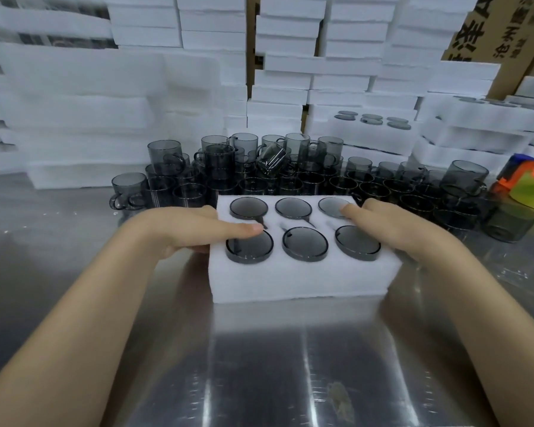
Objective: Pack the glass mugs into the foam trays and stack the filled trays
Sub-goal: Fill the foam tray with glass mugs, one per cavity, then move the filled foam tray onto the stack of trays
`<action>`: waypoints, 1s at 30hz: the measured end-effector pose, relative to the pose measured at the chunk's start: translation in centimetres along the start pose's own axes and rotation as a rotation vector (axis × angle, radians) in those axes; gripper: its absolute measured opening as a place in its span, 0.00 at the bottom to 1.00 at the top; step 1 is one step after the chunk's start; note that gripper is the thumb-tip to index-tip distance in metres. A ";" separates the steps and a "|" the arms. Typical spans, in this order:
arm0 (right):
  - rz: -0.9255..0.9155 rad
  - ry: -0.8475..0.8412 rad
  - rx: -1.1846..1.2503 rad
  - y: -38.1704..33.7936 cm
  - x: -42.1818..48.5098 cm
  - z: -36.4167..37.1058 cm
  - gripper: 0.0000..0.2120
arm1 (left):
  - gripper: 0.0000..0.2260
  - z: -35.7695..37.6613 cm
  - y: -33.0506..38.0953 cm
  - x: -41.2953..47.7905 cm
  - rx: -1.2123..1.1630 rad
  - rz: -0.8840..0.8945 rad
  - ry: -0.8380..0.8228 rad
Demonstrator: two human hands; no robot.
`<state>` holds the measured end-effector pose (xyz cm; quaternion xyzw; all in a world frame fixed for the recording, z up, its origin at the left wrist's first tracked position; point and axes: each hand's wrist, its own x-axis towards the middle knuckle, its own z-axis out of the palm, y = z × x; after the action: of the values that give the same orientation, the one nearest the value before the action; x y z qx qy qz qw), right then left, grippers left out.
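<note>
Tray: one white foam tray [299,278] at the centre of the steel surface [259,365].
Packed: six smoky glass mugs [305,243], two rows of three, bases up, every pocket filled.
Hands: the left hand [195,229] grips the tray's left end, thumb across the top; the right hand [392,226] grips the right end, thumb on the back-right mug.
Behind: loose mugs [259,171], too many to count.

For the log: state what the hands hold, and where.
The filled foam tray: left hand grips its left end, right hand its right end, thumbs on top.
</note>
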<state>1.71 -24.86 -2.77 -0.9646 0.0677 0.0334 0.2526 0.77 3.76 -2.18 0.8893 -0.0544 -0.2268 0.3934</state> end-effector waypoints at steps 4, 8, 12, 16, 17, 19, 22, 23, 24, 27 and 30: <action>-0.106 -0.129 0.364 0.0 -0.6 -1.5 0.22 | 0.23 -0.7 0.5 -0.9 -0.294 0.148 -0.122; -0.292 -0.073 0.796 -0.3 -1.2 -2.4 0.22 | 0.18 -1.2 0.8 -0.8 -0.605 0.303 -0.039; -0.216 -0.100 1.164 -0.7 -1.4 -2.2 0.35 | 0.13 -0.6 1.4 -0.3 -0.802 0.383 0.126; -0.160 -0.077 1.263 -1.2 -1.4 -1.7 0.34 | 0.06 -0.1 1.6 0.0 -0.925 0.380 0.074; -0.145 -0.076 1.271 -1.2 -1.3 -1.6 0.33 | 0.07 -0.2 1.5 0.0 -0.945 0.379 0.032; -0.125 -0.094 1.261 -1.0 -1.0 -1.5 0.31 | 0.10 -0.4 1.5 0.0 -0.964 0.370 -0.007; -0.119 -0.079 1.212 -0.7 -0.6 -1.5 0.29 | 0.11 -0.2 1.7 0.4 -0.985 0.326 0.055; -0.128 -0.066 1.187 -0.7 -0.5 -1.5 0.29 | 0.11 -0.1 1.8 0.5 -0.994 0.311 0.073; -0.135 -0.054 1.173 -0.6 -0.5 -1.5 0.30 | 0.11 0.1 1.9 0.6 -1.003 0.304 0.084; -0.141 -0.088 1.212 0.1 -0.2 -1.8 0.32 | 0.10 0.3 2.0 0.9 -1.058 0.340 0.115; -0.183 -0.325 1.132 0.9 -0.3 -2.4 0.27 | 0.07 0.8 1.8 1.2 -1.106 0.372 0.175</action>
<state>1.32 -26.76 -1.02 -0.6644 -0.0481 0.1174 0.7365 1.65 1.65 -1.79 0.5429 -0.0502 -0.0743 0.8350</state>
